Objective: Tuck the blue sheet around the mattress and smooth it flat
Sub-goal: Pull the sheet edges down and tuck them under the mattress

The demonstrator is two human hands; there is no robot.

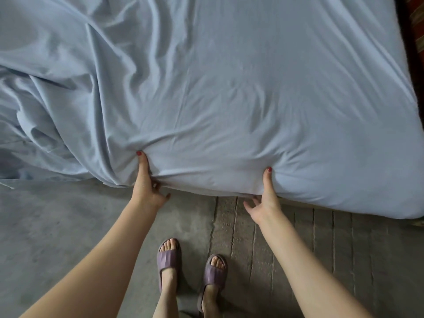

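The blue sheet covers the mattress and fills the upper part of the head view. Its right half lies fairly flat and wraps the near right corner. Its left part is bunched in deep folds and spills down to the floor. My left hand grips the sheet at the mattress's near edge, thumb on top and fingers tucked under. My right hand grips the same edge further right, thumb pressed on top, other fingers under the edge. The mattress itself is hidden under the sheet.
Grey concrete floor lies to the left, a ribbed brownish mat under and right of my feet in purple slippers. A dark wooden edge with patterned fabric runs along the far right.
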